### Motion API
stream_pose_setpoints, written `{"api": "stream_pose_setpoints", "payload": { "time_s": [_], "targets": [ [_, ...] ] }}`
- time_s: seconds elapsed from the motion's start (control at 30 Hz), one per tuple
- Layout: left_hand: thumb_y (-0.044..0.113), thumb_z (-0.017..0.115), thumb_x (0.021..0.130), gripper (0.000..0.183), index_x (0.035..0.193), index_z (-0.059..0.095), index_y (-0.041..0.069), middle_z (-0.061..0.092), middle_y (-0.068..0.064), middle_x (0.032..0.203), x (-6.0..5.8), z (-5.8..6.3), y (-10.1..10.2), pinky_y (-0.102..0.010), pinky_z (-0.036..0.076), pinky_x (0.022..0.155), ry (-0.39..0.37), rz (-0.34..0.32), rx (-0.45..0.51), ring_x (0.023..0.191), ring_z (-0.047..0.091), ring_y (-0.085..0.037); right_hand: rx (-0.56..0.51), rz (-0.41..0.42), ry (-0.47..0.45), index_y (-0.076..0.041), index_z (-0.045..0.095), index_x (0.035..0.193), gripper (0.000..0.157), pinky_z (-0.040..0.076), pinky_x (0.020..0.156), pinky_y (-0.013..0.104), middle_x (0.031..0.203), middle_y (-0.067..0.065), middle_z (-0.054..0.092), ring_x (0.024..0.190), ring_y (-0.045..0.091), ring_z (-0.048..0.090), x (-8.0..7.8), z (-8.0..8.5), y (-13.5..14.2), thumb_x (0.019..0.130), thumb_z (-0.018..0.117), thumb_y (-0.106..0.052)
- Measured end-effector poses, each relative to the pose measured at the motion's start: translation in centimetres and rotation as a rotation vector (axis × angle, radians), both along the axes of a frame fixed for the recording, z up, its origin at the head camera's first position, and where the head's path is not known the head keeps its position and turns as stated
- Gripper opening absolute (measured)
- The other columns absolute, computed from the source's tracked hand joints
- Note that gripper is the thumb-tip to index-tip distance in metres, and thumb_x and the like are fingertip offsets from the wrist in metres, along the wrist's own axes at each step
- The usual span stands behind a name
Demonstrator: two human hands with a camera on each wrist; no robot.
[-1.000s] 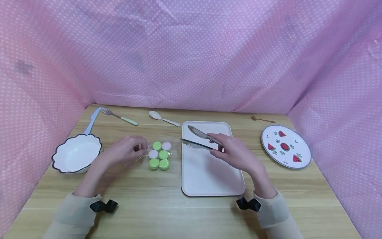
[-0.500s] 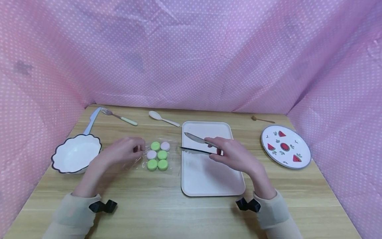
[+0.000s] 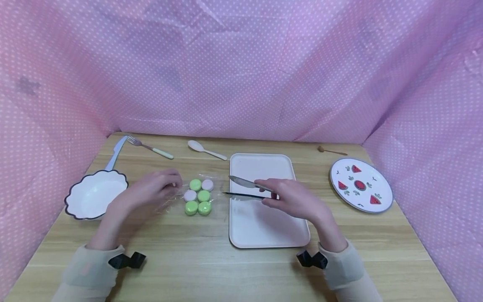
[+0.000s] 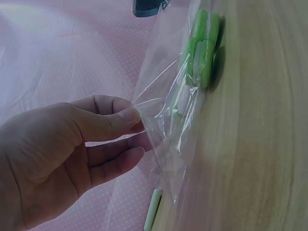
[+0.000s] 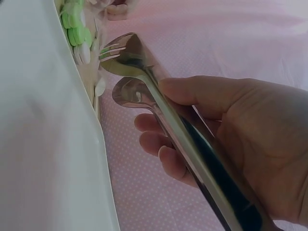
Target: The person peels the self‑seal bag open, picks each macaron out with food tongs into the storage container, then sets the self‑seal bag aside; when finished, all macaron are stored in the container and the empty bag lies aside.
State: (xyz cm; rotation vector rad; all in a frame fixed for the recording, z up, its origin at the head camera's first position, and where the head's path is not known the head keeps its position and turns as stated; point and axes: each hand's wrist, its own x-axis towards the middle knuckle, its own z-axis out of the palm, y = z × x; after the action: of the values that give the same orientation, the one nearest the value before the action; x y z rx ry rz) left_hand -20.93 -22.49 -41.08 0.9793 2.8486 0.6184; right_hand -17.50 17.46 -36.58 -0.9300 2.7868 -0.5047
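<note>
My left hand pinches the edge of a clear plastic bag between thumb and fingers. Green and pale lilac macarons lie in rows inside the bag, left of a white rectangular tray. Metal tongs are in my right hand, thumb on one arm and fingers on the other. One tong end has fork-like tines, as the right wrist view shows. The tong arms stand apart with nothing between them, over the tray, tips pointing left near its left edge.
At the left stands a white scalloped bowl, with a pale blue knife behind it. A fork and a cream spoon lie along the back. Rightward are a watermelon-patterned plate and a small wooden stick.
The tongs have come left and toward me, their tips now just past the tray's left edge. My left hand and the bag of macarons have shifted slightly left.
</note>
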Motion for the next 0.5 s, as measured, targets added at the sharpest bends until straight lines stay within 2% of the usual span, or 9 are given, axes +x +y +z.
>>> {"api": "stream_pose_setpoints", "payload": {
  "time_s": [0.13, 0.37, 0.5],
  "targets": [
    [0.009, 0.063, 0.088, 0.015, 0.094, 0.067, 0.022, 0.059, 0.013, 0.093, 0.0, 0.3, -0.2, -0.026, 0.050, 0.074, -0.003, 0.006, 0.000, 0.081, 0.055, -0.003, 0.010, 0.018, 0.003, -0.023, 0.051, 0.135, 0.048, 0.043, 0.070, 0.022, 0.111, -0.008, 0.065, 0.072, 0.001, 0.052, 0.0, -0.1, -0.4, 0.089, 0.063, -0.030],
    [0.012, 0.064, 0.087, 0.011, 0.093, 0.067, 0.021, 0.058, 0.013, 0.088, 0.1, 0.8, -0.4, -0.025, 0.047, 0.069, -0.017, 0.033, -0.010, 0.077, 0.053, -0.005, 0.019, 0.062, 0.021, -0.025, 0.053, 0.131, 0.043, 0.044, 0.071, 0.023, 0.103, -0.013, 0.065, 0.073, 0.002, 0.053, 0.1, -0.3, -1.3, 0.090, 0.061, -0.030],
    [0.012, 0.064, 0.087, 0.010, 0.092, 0.066, 0.020, 0.059, 0.011, 0.085, 0.1, 0.8, -0.6, -0.024, 0.045, 0.067, -0.045, 0.067, -0.017, 0.075, 0.052, -0.007, 0.032, 0.092, 0.035, -0.024, 0.055, 0.129, 0.040, 0.046, 0.075, 0.026, 0.103, -0.013, 0.066, 0.081, 0.003, 0.056, 0.1, -0.3, -1.9, 0.090, 0.062, -0.027]
  ]
}}
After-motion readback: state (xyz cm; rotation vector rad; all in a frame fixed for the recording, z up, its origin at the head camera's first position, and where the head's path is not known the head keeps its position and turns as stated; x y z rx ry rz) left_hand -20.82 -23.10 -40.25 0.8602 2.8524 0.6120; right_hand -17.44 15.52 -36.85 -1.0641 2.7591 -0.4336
